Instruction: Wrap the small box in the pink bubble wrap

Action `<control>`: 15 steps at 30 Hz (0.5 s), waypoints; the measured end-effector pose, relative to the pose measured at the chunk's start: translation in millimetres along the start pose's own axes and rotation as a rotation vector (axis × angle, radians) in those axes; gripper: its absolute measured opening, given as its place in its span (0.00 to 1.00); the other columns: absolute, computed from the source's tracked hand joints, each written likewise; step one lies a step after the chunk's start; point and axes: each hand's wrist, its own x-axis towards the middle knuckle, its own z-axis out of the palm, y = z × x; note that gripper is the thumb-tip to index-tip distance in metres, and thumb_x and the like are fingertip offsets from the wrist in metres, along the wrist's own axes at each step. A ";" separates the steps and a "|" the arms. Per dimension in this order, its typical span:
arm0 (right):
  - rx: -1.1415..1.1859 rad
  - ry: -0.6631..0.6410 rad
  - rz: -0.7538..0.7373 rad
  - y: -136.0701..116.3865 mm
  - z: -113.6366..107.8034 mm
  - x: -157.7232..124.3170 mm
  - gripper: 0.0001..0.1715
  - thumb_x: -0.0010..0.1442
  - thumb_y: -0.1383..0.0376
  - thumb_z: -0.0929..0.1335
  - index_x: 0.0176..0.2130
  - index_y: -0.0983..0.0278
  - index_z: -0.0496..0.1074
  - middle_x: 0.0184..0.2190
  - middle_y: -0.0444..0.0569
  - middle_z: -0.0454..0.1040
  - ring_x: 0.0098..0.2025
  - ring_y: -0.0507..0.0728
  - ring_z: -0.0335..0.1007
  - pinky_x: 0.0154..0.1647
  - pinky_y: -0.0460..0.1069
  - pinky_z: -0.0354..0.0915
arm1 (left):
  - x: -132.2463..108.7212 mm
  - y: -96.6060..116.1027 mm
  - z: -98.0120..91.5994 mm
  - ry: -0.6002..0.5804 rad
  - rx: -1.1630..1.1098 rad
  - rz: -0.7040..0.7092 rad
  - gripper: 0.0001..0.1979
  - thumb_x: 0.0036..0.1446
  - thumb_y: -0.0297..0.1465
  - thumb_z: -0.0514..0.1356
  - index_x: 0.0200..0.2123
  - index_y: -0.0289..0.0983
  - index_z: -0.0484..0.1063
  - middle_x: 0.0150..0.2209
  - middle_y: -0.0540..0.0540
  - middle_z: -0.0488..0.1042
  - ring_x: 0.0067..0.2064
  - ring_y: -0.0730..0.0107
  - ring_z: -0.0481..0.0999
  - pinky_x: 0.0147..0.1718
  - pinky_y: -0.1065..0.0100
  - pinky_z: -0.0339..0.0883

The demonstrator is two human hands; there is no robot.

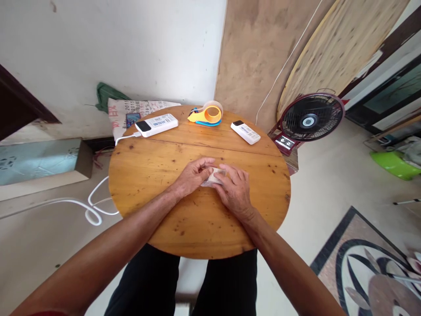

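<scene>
Between my hands, near the middle of the round wooden table [184, 210], is a small whitish packet [215, 175] that looks wrapped in clear film. What is inside it I cannot make out. My left hand [194, 175] grips its left end, thumb on top and fingers curled behind. From the right, my right hand [235, 186] holds the other end, its thumb and fingers closed on the near and far sides. Both hands rest low over the tabletop. Parts of the packet are hidden under the fingers.
Toward the table's far edge stand a white power bank [158, 125] with a cable plugged in, a yellow and blue tape dispenser [205, 115] and a second white power bank [246, 132]. A dark red fan [309, 118] stands beyond the right edge. A printed sack [118, 116] leans behind.
</scene>
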 end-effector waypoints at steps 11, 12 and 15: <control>0.156 0.045 0.120 6.0 -2.8 0.6 0.41 0.53 0.52 0.71 0.60 0.63 0.56 0.60 0.61 0.62 0.60 0.67 0.60 0.56 0.60 0.57 | 2.8 -4.7 -7.7 0.208 -0.037 -0.011 0.23 0.46 0.37 0.66 0.46 0.35 0.73 0.46 0.42 0.77 0.48 0.62 0.74 0.50 0.61 0.65; 0.156 0.028 0.123 6.0 -2.6 0.7 0.40 0.53 0.52 0.71 0.59 0.63 0.57 0.60 0.61 0.62 0.60 0.67 0.60 0.56 0.60 0.57 | 3.1 -4.5 -9.5 0.247 -0.015 -0.018 0.22 0.45 0.36 0.65 0.44 0.35 0.73 0.44 0.43 0.77 0.46 0.63 0.74 0.50 0.61 0.65; 0.162 -0.008 0.133 6.0 -1.5 0.5 0.36 0.53 0.54 0.71 0.57 0.62 0.60 0.60 0.60 0.62 0.59 0.66 0.61 0.56 0.60 0.57 | 3.1 -3.7 -12.4 0.287 0.043 -0.021 0.19 0.44 0.35 0.64 0.41 0.35 0.74 0.38 0.47 0.77 0.41 0.65 0.75 0.47 0.62 0.66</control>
